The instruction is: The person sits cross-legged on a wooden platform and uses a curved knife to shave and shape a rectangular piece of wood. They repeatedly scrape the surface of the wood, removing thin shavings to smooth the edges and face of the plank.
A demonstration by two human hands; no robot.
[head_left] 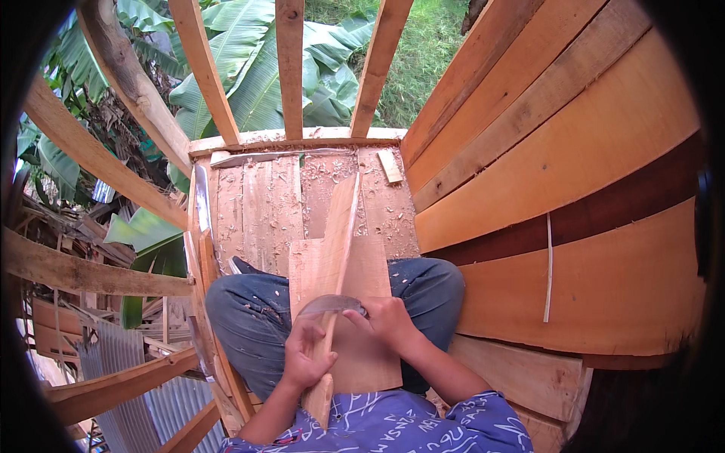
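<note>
A long carved piece of pale wood (342, 230) slants away from my shirt over my lap. Around its lower part my left hand (306, 356) is closed, with the thumb against its side. My right hand (387, 321) grips a curved-bladed knife (321, 305); its handle is mostly hidden in my fingers. The blade lies across the wood just above my left hand, its tip pointing left. Under the workpiece, a flat wooden board (370, 355) rests on my crossed legs.
Wood shavings and a small offcut (390, 166) lie on the plank floor (264, 196). A wall of wide boards (551, 151) rises close on the right. Open wooden slats (291, 68) stand ahead and on the left, with banana leaves (242, 75) beyond them.
</note>
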